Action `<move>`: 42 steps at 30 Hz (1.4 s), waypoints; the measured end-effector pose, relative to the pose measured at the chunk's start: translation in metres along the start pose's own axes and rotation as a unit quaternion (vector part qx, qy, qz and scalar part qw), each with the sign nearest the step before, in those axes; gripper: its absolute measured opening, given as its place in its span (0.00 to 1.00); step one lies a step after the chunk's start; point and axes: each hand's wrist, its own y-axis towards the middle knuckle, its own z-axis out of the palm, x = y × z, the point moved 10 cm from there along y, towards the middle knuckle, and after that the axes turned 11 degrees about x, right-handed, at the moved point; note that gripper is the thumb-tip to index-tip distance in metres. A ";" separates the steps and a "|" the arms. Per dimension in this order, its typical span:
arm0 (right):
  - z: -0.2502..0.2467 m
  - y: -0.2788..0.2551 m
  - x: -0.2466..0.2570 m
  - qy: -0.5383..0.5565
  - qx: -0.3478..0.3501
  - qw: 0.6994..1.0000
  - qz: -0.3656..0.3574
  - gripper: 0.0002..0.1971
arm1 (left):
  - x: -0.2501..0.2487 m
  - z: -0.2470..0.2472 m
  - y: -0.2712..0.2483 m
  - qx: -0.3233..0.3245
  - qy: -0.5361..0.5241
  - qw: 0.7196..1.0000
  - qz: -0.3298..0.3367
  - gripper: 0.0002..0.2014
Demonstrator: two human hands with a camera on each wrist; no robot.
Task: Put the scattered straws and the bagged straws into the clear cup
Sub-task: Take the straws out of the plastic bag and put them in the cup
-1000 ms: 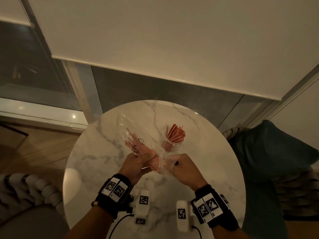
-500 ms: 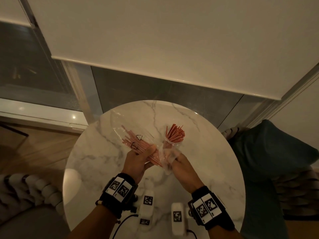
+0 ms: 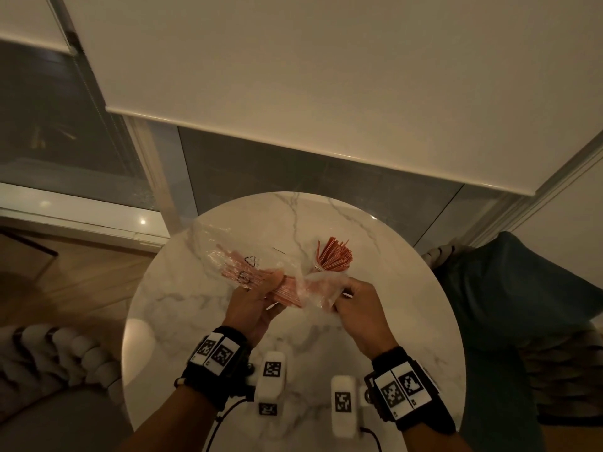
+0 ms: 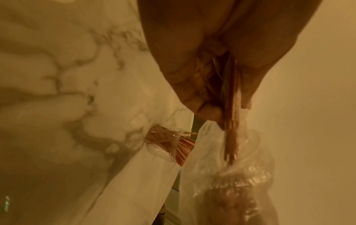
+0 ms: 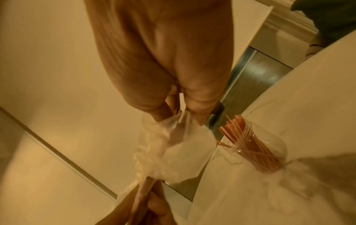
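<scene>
A clear plastic bag (image 3: pixel 241 265) of thin orange straws hangs above the round marble table (image 3: pixel 408 321). My left hand (image 3: pixel 257 298) grips the bundle of bagged straws (image 4: pixel 231 121) through the plastic near its middle. My right hand (image 3: pixel 355 305) pinches the bag's loose end (image 5: pixel 179 126) and holds it stretched to the right. Behind the hands stands the clear cup (image 3: pixel 326 265) with several orange straws (image 3: pixel 336 254) fanned out of its top; it also shows in the right wrist view as the cup (image 5: pixel 269 152).
A dark blue cushioned seat (image 3: pixel 522 295) stands right of the table. A knitted pouf (image 3: pixel 49 353) sits at the lower left. Two white tagged devices (image 3: pixel 272 376) hang at my wrists over the near table edge. Window glass and a blind lie beyond the table.
My right hand has moved right and pulled the bag's end outward. The bag has tipped lower and flatter to the left in my left hand.
</scene>
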 end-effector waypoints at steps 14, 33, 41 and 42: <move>-0.028 -0.017 0.005 0.034 -0.123 0.992 -0.008 0.10 | 0.014 -0.014 0.002 -0.027 -0.019 0.999 -0.025 0.16; -0.088 0.074 0.046 -0.348 -0.192 0.917 -0.030 0.07 | -0.001 -0.080 0.013 -0.126 -0.023 0.992 0.007 0.03; -0.035 0.130 0.006 -0.532 -0.022 0.844 0.070 0.12 | -0.007 -0.078 0.015 -0.121 -0.021 0.992 0.005 0.06; -0.039 0.129 0.010 -0.530 -0.052 0.845 0.049 0.12 | -0.009 -0.079 0.015 -0.123 -0.021 0.992 0.008 0.06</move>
